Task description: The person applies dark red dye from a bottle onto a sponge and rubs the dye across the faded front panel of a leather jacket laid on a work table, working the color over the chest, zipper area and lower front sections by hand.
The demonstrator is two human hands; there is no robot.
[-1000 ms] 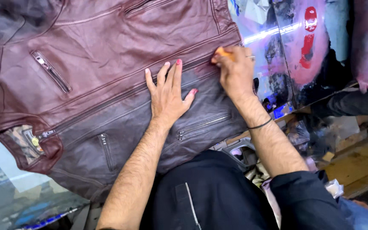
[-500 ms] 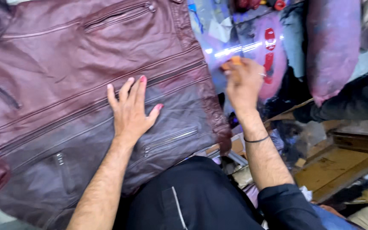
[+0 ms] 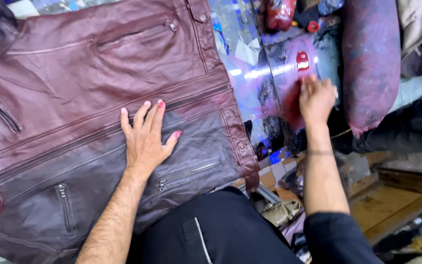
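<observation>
The maroon leather jacket (image 3: pixel 98 107) lies spread flat on the table, its lower half greyer and duller. The left hand (image 3: pixel 145 137) presses down on it just above a zipped pocket (image 3: pixel 189 171), fingers open and splayed; keeping that palm flat likely holds the leather taut and stops it sliding. The jacket's right edge (image 3: pixel 238 142) ends beside a stained, glossy strip of table (image 3: pixel 264 88), where open room is narrow. The right hand (image 3: pixel 316 98) reaches over a red smear there, fingers curled; whether they grip anything, I cannot tell.
</observation>
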